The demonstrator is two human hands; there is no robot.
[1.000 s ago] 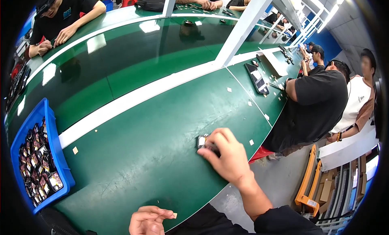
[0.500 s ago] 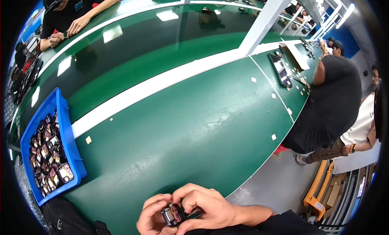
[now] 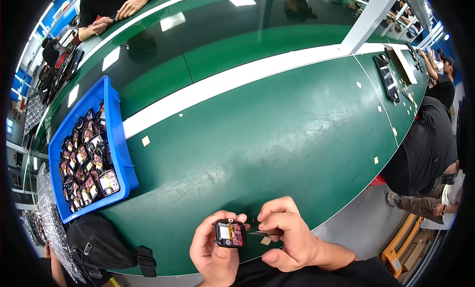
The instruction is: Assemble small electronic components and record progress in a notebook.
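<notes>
Black square module pinched in curled left hand, right hand gripping a thin dark strip beside it.

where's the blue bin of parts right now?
In the head view, the blue plastic bin filled with small black-and-red electronic parts sits on the green table at the person's left, just above a black mesh bag.

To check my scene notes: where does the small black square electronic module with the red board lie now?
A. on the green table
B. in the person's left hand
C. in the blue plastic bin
B: the left hand holds the small black square electronic module above the table edge.
</notes>
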